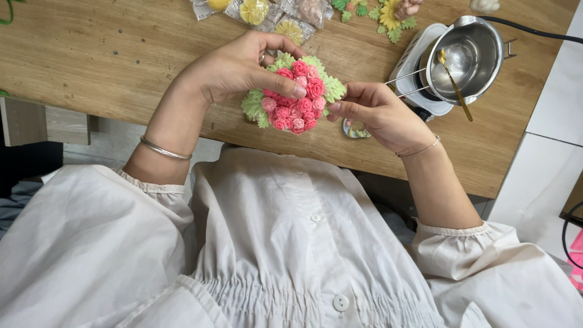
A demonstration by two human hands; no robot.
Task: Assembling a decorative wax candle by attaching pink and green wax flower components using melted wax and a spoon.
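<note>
Both hands hold a small round bouquet of pink and red rosettes ringed by pale green leaves, just above the wooden table's near edge. My left hand wraps over its top left, with the thumb pressing across the pink flowers. My right hand grips its right edge with thumb and fingertips. Each wrist carries a thin bangle or bracelet.
A steel melting pot with a gold spoon sits on a small white heater at right. Plastic bags of yellow flower pieces and loose green leaves with a yellow flower lie at the far edge. A small dish sits under my right hand.
</note>
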